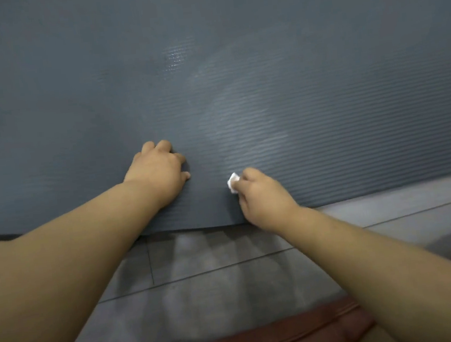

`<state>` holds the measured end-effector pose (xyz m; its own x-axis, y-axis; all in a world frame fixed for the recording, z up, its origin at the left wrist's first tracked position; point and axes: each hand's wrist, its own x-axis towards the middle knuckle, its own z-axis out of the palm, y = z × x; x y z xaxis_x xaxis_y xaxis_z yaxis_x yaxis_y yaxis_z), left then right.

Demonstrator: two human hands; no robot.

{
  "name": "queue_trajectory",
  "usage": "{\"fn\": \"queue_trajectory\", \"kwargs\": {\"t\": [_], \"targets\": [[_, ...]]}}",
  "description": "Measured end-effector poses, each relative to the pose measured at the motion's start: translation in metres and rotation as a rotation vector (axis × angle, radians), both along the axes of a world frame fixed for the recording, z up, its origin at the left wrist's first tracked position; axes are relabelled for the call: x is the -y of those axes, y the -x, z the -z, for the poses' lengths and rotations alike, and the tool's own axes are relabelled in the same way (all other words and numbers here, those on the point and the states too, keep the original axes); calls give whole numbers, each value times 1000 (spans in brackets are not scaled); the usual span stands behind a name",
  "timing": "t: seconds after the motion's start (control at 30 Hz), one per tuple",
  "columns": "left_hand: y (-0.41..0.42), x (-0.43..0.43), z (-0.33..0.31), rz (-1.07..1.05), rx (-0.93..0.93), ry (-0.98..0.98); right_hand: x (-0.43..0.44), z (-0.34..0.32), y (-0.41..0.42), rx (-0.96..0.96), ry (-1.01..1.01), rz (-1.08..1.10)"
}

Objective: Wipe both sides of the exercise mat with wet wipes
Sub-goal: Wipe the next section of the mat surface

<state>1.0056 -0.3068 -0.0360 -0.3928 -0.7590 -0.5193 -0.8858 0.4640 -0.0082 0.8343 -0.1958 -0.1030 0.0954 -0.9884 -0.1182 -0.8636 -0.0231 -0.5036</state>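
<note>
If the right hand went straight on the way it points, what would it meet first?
Probably the left hand, resting on the exercise mat just up-left of it; only bare mat lies between it and the wet wipe the right hand pinches.

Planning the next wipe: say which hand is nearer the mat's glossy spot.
Left. The left hand rests on the mat below the glossy spot; the right hand, pinching the wipe, sits lower-right.
</note>
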Motion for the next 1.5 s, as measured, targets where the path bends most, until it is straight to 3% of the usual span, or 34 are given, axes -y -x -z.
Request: {"fn": "queue_trajectory", "kwargs": {"t": [0.07, 0.23, 0.3, 0.4, 0.5, 0.6, 0.7, 0.77, 0.87, 1.0, 1.13, 1.27, 1.4, 1.5], "targets": [[-3, -7, -4, -18, -22, -38, -1, -2, 18, -15, 24, -45], [-4, -17, -14, -84, -35, -126, 10, -5, 86, -178, -10, 454], [-3, -21, -8, -99, -24, -109, 5, -8, 63, -157, -29, 505], [-1, -28, 7, -67, 23, -32, -21, 0, 6, -4, 54, 201], [-2, -34, 21, -64, 25, 18, -39, -1, 1, 55, -9, -17], [-3, -35, 26, -58, 5, 37, -34, -8, 46, -62, 40, 267], [-2, -35, 25, -56, -4, 48, -34, -11, 69, -153, -92, 540], [-1, -34, 24, -48, 8, 42, -37, -14, 42, -97, -73, 455], [-2, -31, 18, -35, 24, 8, -51, -13, -1, 49, -70, 144], [-7, -28, -2, 44, 29, -54, -59, -15, -6, -40, -127, 4], [-15, -26, -23, 87, 80, -95, -55, -11, 2, -141, -146, -17], [-20, -28, -38, 88, 122, -93, -43, -16, 15, -319, 69, -99], [-10, -26, -51, 1, -35, -109, -34, -40, 52, -283, 90, -76], [16, -31, -58, 76, -115, -146, -40, -51, 93, -288, 128, 6]]}}
